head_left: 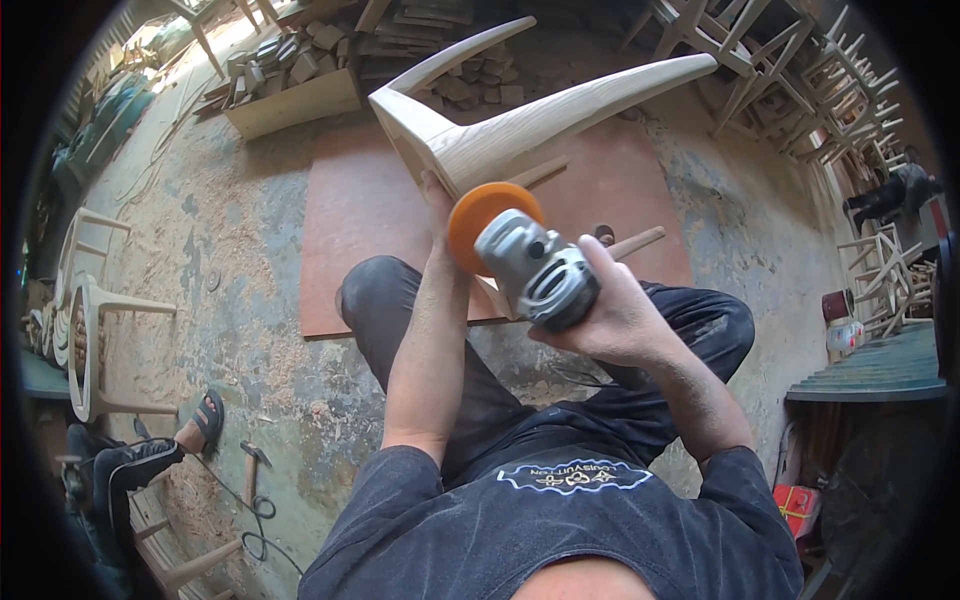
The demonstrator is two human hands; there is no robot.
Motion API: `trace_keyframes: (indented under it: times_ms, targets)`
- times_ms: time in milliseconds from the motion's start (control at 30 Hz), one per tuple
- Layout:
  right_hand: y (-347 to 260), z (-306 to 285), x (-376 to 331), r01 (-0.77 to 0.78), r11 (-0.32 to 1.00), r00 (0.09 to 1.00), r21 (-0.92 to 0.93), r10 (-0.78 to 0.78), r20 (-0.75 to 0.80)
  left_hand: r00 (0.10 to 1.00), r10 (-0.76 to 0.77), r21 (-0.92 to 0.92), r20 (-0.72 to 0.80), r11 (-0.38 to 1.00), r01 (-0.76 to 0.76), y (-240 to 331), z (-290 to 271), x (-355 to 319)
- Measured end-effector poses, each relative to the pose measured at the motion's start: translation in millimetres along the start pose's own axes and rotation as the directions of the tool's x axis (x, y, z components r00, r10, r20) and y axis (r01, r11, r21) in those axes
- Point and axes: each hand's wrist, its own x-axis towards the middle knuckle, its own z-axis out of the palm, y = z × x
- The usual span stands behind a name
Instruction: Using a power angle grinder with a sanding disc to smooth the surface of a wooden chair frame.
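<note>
My right hand (625, 315) is closed around the body of a grey-and-black angle grinder (540, 268). Its orange disc (468, 222) faces the wood and overlaps its near edge in view; I cannot tell whether they touch. My left hand (438, 205) grips the near part of a pale, unpainted wooden chair frame (520, 132), with some fingers hidden behind the wood and the disc. Two curved arms of the frame reach away from me. Its slimmer legs (636, 243) show beyond the grinder, between my knees.
A reddish-brown board (335, 230) lies on the dusty floor under the work. Wood offcuts fill a box (295, 105) at the far left. Chair frames (740, 50) are stacked far right. A hammer (250, 470), a cable (262, 515) and another person's sandalled foot (205, 420) are at left.
</note>
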Motion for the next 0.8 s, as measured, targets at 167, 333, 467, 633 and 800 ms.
trace_keyframes:
  times_ms: [167,333,467,633,800]
  targets:
    - [-12,2,12,0.011,0.999,0.999,0.038,-0.012,0.033,0.998,0.051,-0.087,0.025,0.995,-0.049,-18,-34,17]
    - [10,-21,14,0.004,0.983,0.994,0.185,0.016,-0.105,0.993,0.099,-0.105,-0.059,0.989,-0.105,1,31,-10]
    - [14,-73,26,-0.03,0.999,0.972,0.019,0.033,-0.232,0.99,0.11,-0.019,-0.088,0.993,-0.112,12,17,-10]
    - [27,-129,31,-0.125,0.97,0.891,0.21,0.203,-0.406,0.984,0.099,-0.041,-0.15,0.993,-0.107,10,28,-11]
    - [32,-103,17,0.135,0.99,0.891,0.048,-0.1,-0.442,0.977,0.133,-0.037,-0.168,0.989,-0.142,2,19,-1]
